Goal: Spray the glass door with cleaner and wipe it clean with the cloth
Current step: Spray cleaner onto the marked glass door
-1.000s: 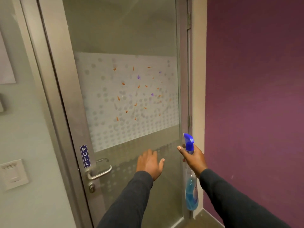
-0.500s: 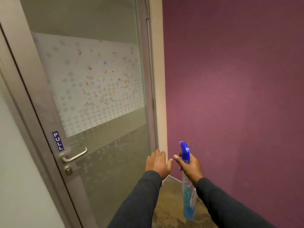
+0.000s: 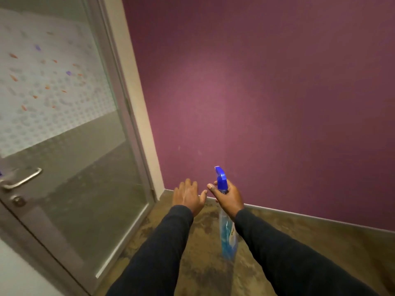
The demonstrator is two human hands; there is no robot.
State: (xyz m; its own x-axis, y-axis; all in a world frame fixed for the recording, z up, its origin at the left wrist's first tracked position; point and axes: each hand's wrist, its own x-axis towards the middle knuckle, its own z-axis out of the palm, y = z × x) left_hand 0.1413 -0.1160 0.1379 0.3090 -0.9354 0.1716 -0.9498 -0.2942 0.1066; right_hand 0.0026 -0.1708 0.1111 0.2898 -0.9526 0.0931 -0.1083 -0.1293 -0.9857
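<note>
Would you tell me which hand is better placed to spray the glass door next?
The right hand: it grips the spray bottle at its neck; the left hand is open, holding nothing.

The door (image 3: 89,189) is made of smooth glass, crossed by a frosted, dotted band (image 3: 53,92). Its frame (image 3: 113,82) and handle (image 3: 25,180) are of brushed, matt metal. The bottle (image 3: 227,238) is formed of clear blue plastic, its head (image 3: 221,180) of glossy opaque plastic. The wall (image 3: 277,92) is finished matt and finely textured. The sleeves (image 3: 162,242) are of dark matt cloth.
</note>
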